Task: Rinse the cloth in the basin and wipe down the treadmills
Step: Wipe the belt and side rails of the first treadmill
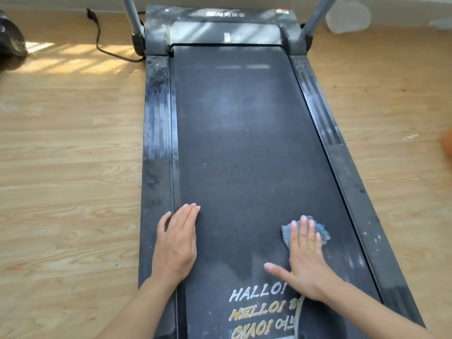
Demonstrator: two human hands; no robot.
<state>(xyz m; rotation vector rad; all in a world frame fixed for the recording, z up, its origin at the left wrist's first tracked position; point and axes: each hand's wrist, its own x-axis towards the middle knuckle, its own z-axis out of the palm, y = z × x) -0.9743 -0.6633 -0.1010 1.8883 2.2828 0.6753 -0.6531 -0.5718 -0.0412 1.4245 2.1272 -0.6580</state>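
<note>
A dusty black treadmill (234, 133) runs away from me down the middle of the head view. My right hand (304, 260) lies flat on the belt near its right edge, fingers spread, pressing a small blue cloth (318, 230) under its fingertips. My left hand (176, 243) rests flat, palm down, at the belt's left edge, partly on the grey side rail (156, 133), holding nothing. White and yellow lettering (259, 311) is printed on the belt between my forearms. No basin is in view.
Light wooden floor (68, 167) surrounds the treadmill. A black power cable (100, 42) trails at the back left. A dark rounded object (11, 35) sits at far left, a white object (347, 18) at back right, something orange (447, 143) at the right edge. Two grey uprights (130, 13) rise ahead.
</note>
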